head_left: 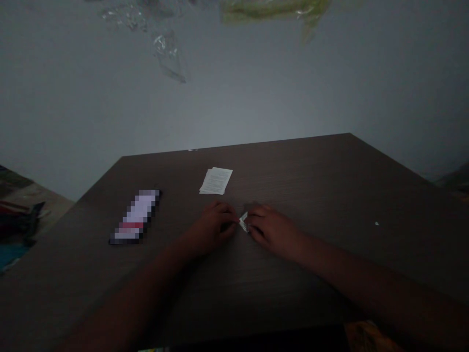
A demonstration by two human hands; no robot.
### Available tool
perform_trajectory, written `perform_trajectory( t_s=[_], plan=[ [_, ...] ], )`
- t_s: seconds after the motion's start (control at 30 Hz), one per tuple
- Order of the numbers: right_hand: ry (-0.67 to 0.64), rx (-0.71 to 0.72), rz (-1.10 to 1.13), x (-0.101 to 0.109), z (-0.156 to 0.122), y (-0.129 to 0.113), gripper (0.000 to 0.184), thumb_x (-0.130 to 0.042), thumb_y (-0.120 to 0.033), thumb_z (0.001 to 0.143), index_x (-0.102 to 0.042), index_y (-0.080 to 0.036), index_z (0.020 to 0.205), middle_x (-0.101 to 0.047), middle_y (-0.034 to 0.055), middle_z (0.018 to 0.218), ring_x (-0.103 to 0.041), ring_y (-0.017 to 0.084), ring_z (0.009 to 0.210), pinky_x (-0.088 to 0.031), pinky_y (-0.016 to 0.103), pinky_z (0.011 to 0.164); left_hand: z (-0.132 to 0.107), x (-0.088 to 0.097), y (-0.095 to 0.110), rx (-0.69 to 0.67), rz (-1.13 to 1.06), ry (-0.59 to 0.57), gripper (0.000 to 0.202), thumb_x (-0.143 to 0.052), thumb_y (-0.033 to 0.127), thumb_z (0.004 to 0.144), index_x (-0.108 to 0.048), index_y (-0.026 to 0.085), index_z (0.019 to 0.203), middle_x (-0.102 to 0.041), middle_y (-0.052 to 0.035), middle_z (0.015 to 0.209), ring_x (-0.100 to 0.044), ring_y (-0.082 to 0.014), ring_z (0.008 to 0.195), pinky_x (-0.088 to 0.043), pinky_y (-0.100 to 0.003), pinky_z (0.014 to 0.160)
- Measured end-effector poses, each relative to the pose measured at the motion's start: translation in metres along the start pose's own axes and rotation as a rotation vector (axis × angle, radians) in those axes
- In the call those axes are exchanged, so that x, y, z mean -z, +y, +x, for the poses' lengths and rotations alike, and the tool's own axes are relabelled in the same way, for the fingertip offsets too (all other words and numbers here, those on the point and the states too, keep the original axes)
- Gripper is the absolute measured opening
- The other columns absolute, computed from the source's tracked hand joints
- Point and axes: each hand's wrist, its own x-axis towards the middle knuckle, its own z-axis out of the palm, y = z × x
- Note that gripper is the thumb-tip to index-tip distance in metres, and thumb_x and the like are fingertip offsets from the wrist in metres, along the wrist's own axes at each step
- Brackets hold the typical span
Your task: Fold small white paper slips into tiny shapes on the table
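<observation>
Both of my hands rest on a dark wooden table point(322, 186), close together near its middle. Between them sits a small folded piece of white paper point(244, 222). My left hand point(214, 225) pinches its left side with curled fingers. On the other side my right hand point(273, 230) grips it, fingers also curled. Only a small white corner of the paper shows between the fingertips. The light is dim.
A small stack of white printed paper slips point(216, 180) lies just beyond my hands. A flat rectangular object point(135, 217), blurred out, lies to the left. A tiny white scrap point(377, 224) sits at the right. Behind the table is a grey wall with clear plastic point(168, 56) hanging.
</observation>
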Motion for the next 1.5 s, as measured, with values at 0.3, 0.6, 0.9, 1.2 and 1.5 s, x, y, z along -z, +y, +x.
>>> perform_trajectory(
  t_s=[0.3, 0.6, 0.9, 1.2, 1.5],
  plan=[
    [0.017, 0.003, 0.132, -0.003, 0.008, 0.011, 0.019, -0.079, -0.014, 0.117, -0.092, -0.026, 0.121, -0.088, 0.0102, 0.127, -0.08, 0.03, 0.125, -0.062, 0.051, 0.119, 0.002, 0.009, 0.005, -0.001, 0.047, -0.054, 0.026, -0.076, 0.01, 0.109, -0.093, 0.029, 0.117, -0.088, -0.0071, 0.151, -0.072, -0.0349, 0.148, -0.053, -0.054, 0.135],
    [0.034, -0.001, 0.157, -0.004, 0.01, 0.013, 0.016, -0.08, -0.018, 0.119, -0.093, -0.026, 0.123, -0.089, 0.0102, 0.124, -0.082, 0.03, 0.121, -0.061, 0.052, 0.119, -0.002, 0.017, 0.003, -0.122, 0.041, -0.105, 0.041, -0.066, 0.005, 0.11, -0.091, 0.032, 0.128, -0.093, -0.0024, 0.149, -0.079, -0.0298, 0.151, -0.043, -0.054, 0.144],
    [0.073, -0.036, 0.16, -0.009, 0.009, 0.012, 0.005, -0.089, -0.025, 0.116, -0.09, -0.026, 0.121, -0.088, 0.0094, 0.124, -0.081, 0.03, 0.122, -0.059, 0.048, 0.115, -0.002, 0.017, -0.002, -0.098, 0.046, -0.139, 0.05, -0.072, 0.007, 0.107, -0.093, 0.039, 0.139, -0.093, -0.0016, 0.145, -0.082, -0.0297, 0.147, -0.038, -0.058, 0.151],
    [0.021, -0.037, 0.163, 0.001, 0.01, 0.013, 0.021, -0.086, -0.015, 0.114, -0.092, -0.03, 0.128, -0.091, 0.008, 0.131, -0.083, 0.03, 0.129, -0.059, 0.051, 0.122, -0.014, 0.017, 0.01, -0.079, 0.194, -0.161, 0.047, -0.08, 0.008, 0.108, -0.09, 0.038, 0.144, -0.089, -0.0023, 0.158, -0.073, -0.0371, 0.156, -0.027, -0.074, 0.152],
    [0.015, -0.079, 0.146, 0.004, 0.007, 0.006, 0.013, -0.089, -0.02, 0.115, -0.092, -0.027, 0.125, -0.091, 0.0085, 0.126, -0.083, 0.03, 0.124, -0.059, 0.051, 0.12, -0.018, 0.015, 0.015, -0.033, 0.22, -0.199, 0.06, -0.074, 0.007, 0.107, -0.086, 0.04, 0.156, -0.087, -0.0036, 0.163, -0.072, -0.0411, 0.161, -0.027, -0.083, 0.151]
  ],
)
